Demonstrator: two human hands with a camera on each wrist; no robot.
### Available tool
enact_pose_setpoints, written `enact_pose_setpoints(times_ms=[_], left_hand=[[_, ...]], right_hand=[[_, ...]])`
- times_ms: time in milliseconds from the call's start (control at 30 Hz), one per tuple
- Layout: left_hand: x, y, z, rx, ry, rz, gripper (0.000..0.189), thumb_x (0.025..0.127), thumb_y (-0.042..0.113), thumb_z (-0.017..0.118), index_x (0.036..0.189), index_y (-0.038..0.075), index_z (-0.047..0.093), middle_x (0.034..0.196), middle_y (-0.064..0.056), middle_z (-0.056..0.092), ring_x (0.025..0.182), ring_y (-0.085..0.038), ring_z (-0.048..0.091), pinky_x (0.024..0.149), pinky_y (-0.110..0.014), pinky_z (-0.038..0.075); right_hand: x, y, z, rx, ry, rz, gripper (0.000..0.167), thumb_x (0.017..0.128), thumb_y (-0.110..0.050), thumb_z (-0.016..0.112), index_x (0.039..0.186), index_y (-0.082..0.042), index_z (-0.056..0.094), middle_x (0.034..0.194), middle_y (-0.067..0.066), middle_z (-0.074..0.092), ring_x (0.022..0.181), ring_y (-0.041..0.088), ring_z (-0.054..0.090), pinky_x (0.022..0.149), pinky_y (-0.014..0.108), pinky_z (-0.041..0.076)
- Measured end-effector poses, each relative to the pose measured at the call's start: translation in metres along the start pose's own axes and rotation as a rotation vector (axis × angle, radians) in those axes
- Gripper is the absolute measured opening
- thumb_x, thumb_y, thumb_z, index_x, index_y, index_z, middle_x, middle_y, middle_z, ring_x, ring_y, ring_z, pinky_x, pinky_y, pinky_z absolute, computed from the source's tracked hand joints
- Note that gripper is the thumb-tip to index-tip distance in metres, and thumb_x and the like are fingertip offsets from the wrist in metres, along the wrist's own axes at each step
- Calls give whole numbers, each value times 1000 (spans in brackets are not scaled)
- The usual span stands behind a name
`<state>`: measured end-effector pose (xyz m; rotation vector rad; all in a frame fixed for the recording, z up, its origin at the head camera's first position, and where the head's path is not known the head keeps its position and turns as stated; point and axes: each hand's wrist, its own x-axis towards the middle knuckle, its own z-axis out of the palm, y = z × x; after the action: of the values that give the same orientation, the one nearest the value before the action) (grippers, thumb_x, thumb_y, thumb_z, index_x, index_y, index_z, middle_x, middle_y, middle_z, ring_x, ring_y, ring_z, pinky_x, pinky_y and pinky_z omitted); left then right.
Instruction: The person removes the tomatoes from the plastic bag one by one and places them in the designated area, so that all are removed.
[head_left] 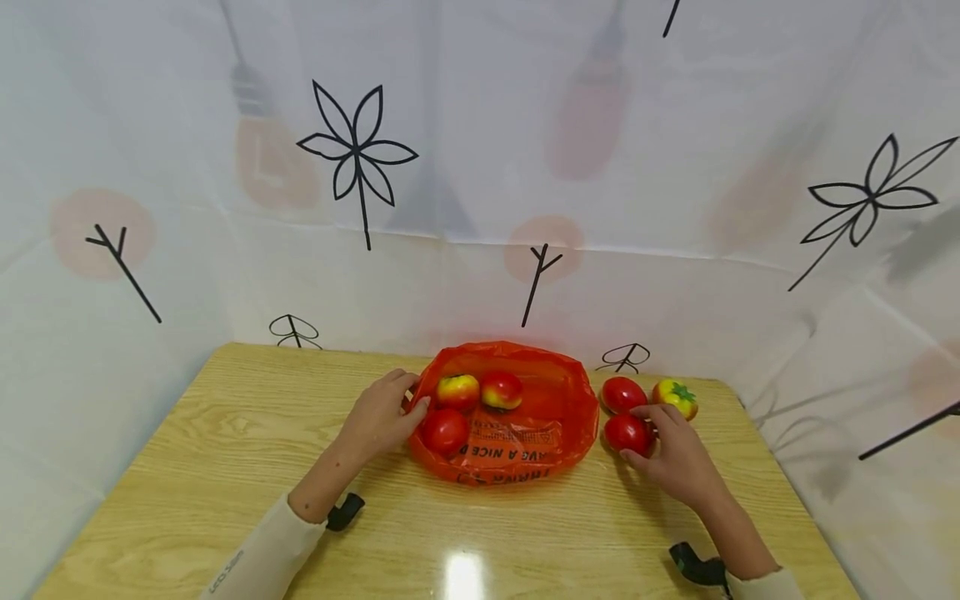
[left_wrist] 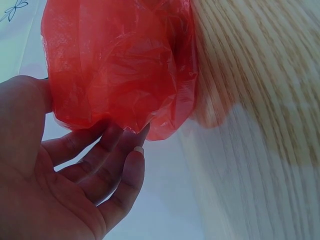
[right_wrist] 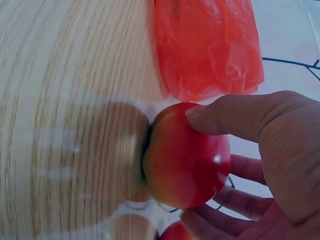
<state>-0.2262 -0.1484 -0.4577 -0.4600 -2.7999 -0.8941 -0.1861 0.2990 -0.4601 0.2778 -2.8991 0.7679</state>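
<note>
An orange-red plastic bag (head_left: pixel 525 468) with printed lettering lies with its mouth spread wide on the table. Inside its left half are three glossy tomatoes: a plain red one (head_left: pixel 446 432) and two with yellow patches, one (head_left: pixel 458 391) beside the other (head_left: pixel 502 389). My left hand (head_left: pixel 386 417) holds the bag's left rim, thumb over the edge and fingers along the outer side. To the right of the bag, my right hand (head_left: pixel 677 454) grips a red tomato (right_wrist: pixel 187 155) between thumb and fingers, close over the table.
Just behind the gripped tomato sit another red tomato (head_left: pixel 622 394) and a yellow-red one (head_left: pixel 676 398) with a green calyx top. The wooden table (head_left: pixel 247 417) ends against a white patterned cloth (head_left: pixel 450 283) at the back and sides.
</note>
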Motion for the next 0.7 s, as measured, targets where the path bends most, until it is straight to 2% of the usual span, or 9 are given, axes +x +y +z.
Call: enact_pose_setpoints(times_ms=[233, 467, 700], left_hand=[[0, -1, 0, -3, 2, 3, 25, 98, 23, 73, 117, 6, 72, 104, -4, 67, 81, -15, 60, 70, -30, 55], [-1, 0, 0, 3, 4, 7, 26, 98, 24, 74, 117, 6, 71, 102, -3, 66, 81, -16, 59, 71, -30, 55], [-1, 1, 0, 9, 4, 2, 26, 97, 24, 74, 117, 6, 72, 102, -4, 65, 81, -17, 59, 71, -30, 55]], right_hand=[[0, -3, -4, -1, 75, -50, 58, 80, -8, 90, 129, 3, 60, 129, 26, 56, 115, 47, 57, 89, 64, 58], [-1, -15, -7, -8, 181, -130, 49, 83, -8, 88, 125, 1, 65, 122, 20, 61, 111, 41, 60, 88, 64, 58], [1, -34, -9, 20, 194, -148, 51, 84, -9, 88, 128, -2, 65, 127, 18, 63, 115, 38, 60, 87, 64, 59]])
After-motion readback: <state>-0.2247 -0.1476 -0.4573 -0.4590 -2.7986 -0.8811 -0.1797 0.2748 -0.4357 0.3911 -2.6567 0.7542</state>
